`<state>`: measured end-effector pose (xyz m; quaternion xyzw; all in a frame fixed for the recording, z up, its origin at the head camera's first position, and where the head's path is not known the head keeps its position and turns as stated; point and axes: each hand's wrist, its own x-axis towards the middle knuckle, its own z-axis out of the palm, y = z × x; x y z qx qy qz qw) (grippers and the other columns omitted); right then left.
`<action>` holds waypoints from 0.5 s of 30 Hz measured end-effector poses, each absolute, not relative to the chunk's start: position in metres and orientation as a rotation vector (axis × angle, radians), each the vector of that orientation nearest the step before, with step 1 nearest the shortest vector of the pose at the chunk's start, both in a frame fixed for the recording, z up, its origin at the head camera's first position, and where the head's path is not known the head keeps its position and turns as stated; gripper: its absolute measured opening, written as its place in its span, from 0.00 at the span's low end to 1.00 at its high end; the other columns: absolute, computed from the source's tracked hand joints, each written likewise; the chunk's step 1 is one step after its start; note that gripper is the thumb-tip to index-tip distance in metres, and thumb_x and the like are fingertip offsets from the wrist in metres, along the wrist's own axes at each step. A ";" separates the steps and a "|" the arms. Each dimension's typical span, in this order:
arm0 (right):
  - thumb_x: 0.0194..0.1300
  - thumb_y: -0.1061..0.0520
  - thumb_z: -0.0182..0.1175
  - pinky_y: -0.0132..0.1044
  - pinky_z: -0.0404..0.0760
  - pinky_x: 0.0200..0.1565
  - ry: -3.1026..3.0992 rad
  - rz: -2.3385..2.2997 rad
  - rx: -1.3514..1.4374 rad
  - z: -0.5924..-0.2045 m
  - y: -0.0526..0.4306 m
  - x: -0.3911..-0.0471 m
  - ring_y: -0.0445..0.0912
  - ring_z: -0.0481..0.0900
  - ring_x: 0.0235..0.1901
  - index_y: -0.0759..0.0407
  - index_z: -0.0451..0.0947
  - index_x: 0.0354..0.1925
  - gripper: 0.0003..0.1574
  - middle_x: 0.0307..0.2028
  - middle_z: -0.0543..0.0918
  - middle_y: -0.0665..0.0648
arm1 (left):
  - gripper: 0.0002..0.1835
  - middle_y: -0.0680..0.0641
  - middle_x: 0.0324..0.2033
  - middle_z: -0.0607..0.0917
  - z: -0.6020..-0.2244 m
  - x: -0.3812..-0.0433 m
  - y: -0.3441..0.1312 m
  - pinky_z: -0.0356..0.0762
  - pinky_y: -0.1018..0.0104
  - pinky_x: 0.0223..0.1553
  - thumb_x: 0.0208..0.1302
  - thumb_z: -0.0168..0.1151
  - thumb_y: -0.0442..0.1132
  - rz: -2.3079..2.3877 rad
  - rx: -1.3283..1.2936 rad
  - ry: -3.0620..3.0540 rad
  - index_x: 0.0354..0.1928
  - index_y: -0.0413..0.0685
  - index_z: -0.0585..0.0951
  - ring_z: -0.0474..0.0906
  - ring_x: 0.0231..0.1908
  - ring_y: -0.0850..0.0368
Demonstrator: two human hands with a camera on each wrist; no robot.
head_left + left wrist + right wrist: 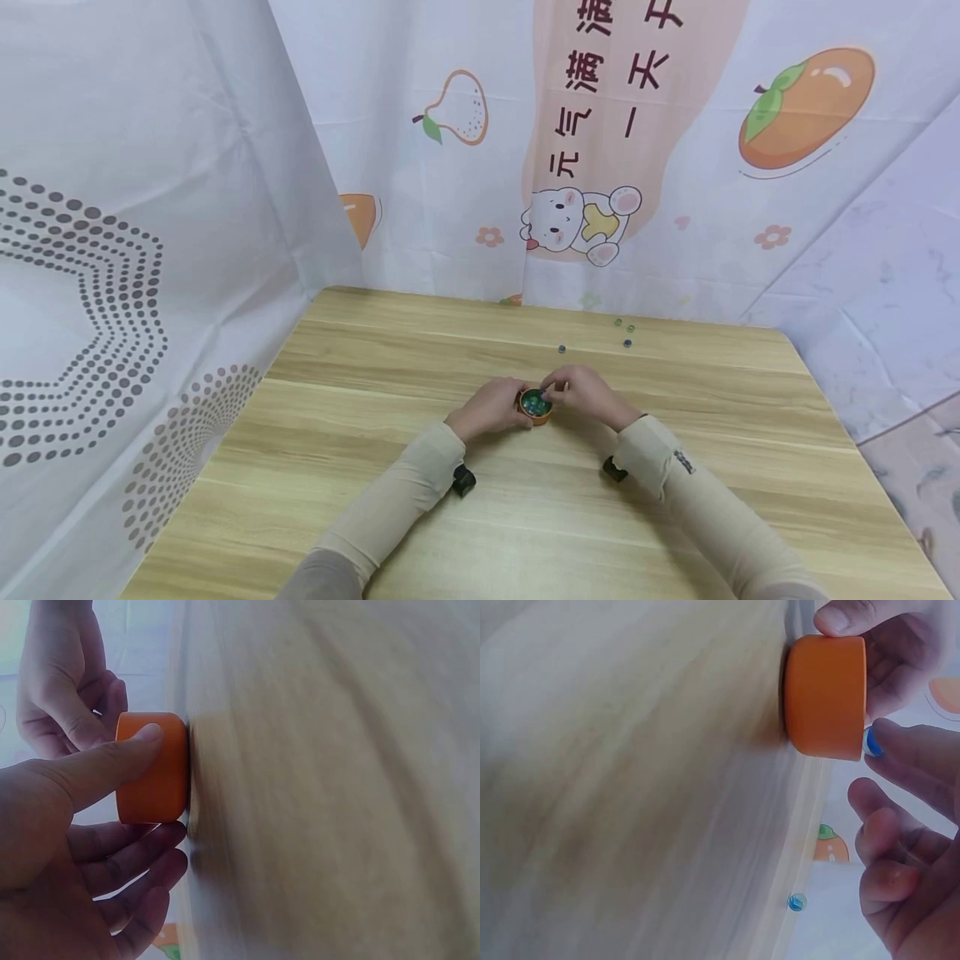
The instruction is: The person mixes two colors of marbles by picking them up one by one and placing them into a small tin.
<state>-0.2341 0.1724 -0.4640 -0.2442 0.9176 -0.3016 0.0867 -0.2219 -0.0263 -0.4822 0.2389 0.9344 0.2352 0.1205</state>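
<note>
A small round orange bowl (537,422) stands on the table with several glass marbles (533,405) inside, green and blue ones among them. My left hand (491,406) grips it from the left side; in the left wrist view the thumb lies along the bowl's orange wall (152,796) and the other fingers reach round the far side. Between the thumb and finger of my right hand (588,393) is a blue-and-clear marble (873,742), pinched right at the bowl's rim. The right hand's other fingers are loosely curled.
Beyond the bowl, a blue marble (562,349) lies on the wooden table (420,333). Farther back right are another blue marble (627,343) and two greenish ones, a nearer marble (631,328) and a farther marble (618,322). A printed curtain (450,200) hangs behind the table's back edge.
</note>
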 end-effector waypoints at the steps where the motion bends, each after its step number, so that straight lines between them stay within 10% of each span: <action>1: 0.62 0.58 0.65 0.33 0.74 0.31 2.734 -0.896 -0.737 -0.464 0.172 -0.234 0.40 0.75 0.29 0.57 0.86 0.41 0.09 0.31 0.85 0.52 | 0.29 0.50 0.45 0.85 -0.482 -0.222 -0.026 0.76 0.65 0.49 0.52 0.75 0.48 0.688 0.700 2.729 0.56 0.46 0.79 0.80 0.45 0.58; 15: 0.60 0.60 0.67 0.33 0.74 0.32 2.770 -0.848 -0.735 -0.467 0.168 -0.233 0.40 0.75 0.30 0.58 0.87 0.40 0.09 0.29 0.83 0.51 | 0.30 0.49 0.45 0.85 -0.480 -0.220 -0.026 0.76 0.64 0.50 0.52 0.75 0.49 0.678 0.701 2.739 0.56 0.45 0.79 0.80 0.45 0.58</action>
